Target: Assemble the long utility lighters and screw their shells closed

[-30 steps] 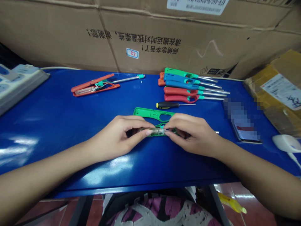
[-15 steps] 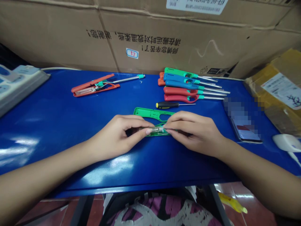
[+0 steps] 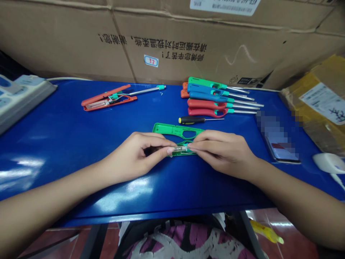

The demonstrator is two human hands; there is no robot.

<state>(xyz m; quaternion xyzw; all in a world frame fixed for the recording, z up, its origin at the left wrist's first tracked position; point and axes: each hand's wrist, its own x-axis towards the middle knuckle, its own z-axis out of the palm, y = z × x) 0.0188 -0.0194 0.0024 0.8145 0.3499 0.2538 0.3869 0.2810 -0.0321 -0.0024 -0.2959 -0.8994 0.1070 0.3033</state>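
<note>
Clear tank (image 3: 178, 148) — probably light, slick, brittle — best pinched gently: left hand (image 3: 138, 153) holds its nine o'clock end; right hand's grip, at three, is narrow, right hand (image 3: 226, 153) contents unclear.

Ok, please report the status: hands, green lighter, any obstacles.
Left hand pinching clear part. Right hand at its end, grip unclear. Green half-shell underneath. Screwdriver beyond, not obstructing.

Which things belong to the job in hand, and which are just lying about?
Job:
clear plastic tube in left hand
two green plastic shell halves
probably black-and-yellow screwdriver, opened orange plastic lighter, coloured long-nosed lighters

Apparently lying about:
dark rectangular phone
brown cardboard box
white plastic power strip
</note>
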